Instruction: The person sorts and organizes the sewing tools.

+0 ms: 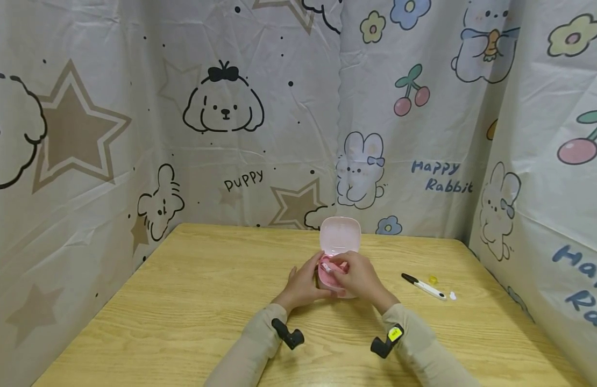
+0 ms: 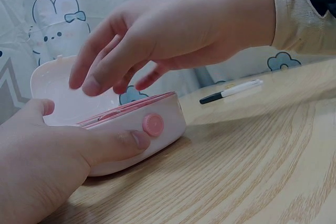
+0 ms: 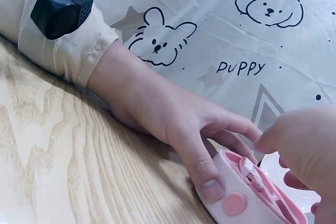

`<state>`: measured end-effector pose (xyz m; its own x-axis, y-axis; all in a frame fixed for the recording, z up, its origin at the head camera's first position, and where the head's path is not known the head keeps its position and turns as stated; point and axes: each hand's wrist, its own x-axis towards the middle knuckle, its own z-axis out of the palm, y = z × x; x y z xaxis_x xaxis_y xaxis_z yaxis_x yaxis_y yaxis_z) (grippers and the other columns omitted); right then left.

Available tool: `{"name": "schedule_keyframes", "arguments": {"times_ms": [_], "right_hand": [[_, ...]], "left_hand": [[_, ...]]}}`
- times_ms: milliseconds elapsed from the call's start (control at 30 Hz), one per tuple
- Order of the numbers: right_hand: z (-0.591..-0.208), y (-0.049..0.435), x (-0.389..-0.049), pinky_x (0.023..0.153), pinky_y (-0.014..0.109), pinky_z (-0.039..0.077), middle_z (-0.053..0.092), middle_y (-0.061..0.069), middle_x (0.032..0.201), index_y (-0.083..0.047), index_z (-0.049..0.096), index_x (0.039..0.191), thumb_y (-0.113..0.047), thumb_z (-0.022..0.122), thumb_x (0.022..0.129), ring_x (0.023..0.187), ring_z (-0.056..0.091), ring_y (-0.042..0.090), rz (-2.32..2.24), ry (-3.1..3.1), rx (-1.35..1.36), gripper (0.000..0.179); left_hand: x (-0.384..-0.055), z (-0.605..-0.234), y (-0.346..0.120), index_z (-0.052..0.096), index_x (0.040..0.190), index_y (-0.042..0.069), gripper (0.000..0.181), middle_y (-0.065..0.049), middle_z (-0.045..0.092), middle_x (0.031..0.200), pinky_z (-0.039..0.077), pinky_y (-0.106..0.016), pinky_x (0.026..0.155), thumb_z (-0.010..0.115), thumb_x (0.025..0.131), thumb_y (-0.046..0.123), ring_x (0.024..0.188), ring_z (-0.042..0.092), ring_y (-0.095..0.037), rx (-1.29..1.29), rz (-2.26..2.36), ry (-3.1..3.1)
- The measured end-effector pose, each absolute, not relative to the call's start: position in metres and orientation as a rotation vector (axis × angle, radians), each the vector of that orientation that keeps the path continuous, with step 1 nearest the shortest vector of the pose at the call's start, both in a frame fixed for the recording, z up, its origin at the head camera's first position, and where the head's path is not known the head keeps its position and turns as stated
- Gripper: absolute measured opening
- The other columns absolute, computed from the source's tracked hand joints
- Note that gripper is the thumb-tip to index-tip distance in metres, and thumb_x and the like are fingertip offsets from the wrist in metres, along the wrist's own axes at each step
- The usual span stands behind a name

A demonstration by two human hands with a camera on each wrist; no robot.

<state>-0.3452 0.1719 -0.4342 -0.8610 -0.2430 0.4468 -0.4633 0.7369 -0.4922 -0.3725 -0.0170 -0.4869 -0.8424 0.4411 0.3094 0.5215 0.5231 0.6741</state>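
Observation:
A small pink-and-white case [image 2: 170, 121] stands on the table with its hinged lid [image 1: 339, 236] raised at the back. On its front is a round pink button [image 2: 153, 125]. My left hand [image 1: 300, 285] grips the case from its left side, the thumb along the front near the button. Over the opening hovers my right hand [image 2: 173, 38], fingers loosely bent, with nothing visible between them. Inside the case lies a small white-and-pink piece [image 3: 251, 174], seen in the right wrist view; its kind is unclear. The right hand hides part of the interior in the head view.
To the right of the case lies a white pen [image 1: 424, 286] with a black end. Beside it are a small yellow object [image 1: 433, 280] and a small white object [image 1: 453, 295]. A printed curtain [image 1: 279, 134] hangs around the wooden table [image 1: 206, 274].

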Motion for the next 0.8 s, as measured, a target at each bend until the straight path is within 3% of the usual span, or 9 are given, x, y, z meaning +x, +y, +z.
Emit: {"name": "schedule_keyframes", "arguments": {"times_ms": [267, 533, 800], "right_hand": [[-0.429, 0.190, -0.339, 0.068, 0.032, 0.050, 0.070, 0.006, 0.099, -0.005, 0.076, 0.116, -0.013, 0.080, 0.090, 0.084, 0.059, 0.019, 1.050, -2.589, 0.483, 0.027], [-0.425, 0.209, -0.333, 0.075, 0.036, 0.054, 0.070, 0.016, 0.118, -0.004, 0.073, 0.124, -0.014, 0.078, 0.094, 0.099, 0.064, 0.028, 1.121, -2.599, 0.467, 0.032], [-0.422, 0.231, -0.332, 0.073, 0.033, 0.053, 0.070, 0.014, 0.120, -0.005, 0.071, 0.128, -0.016, 0.078, 0.095, 0.102, 0.065, 0.031, 1.139, -2.565, 0.373, 0.035]], "left_hand": [[-0.372, -0.486, -0.017, 0.027, 0.164, 0.013, 0.114, -0.007, 0.035, 0.165, 0.007, -0.073, 0.116, 0.089, 0.078, 0.053, 0.150, 0.033, -0.027, -0.833, -1.231, -2.660], [-0.372, -0.485, -0.017, 0.026, 0.164, 0.013, 0.115, -0.007, 0.035, 0.165, 0.006, -0.073, 0.116, 0.089, 0.077, 0.055, 0.151, 0.032, -0.027, -0.822, -1.232, -2.671], [-0.372, -0.487, -0.018, 0.025, 0.165, 0.016, 0.116, -0.006, 0.035, 0.165, 0.005, -0.072, 0.116, 0.088, 0.076, 0.058, 0.151, 0.031, -0.026, -0.821, -1.247, -2.677]]}}
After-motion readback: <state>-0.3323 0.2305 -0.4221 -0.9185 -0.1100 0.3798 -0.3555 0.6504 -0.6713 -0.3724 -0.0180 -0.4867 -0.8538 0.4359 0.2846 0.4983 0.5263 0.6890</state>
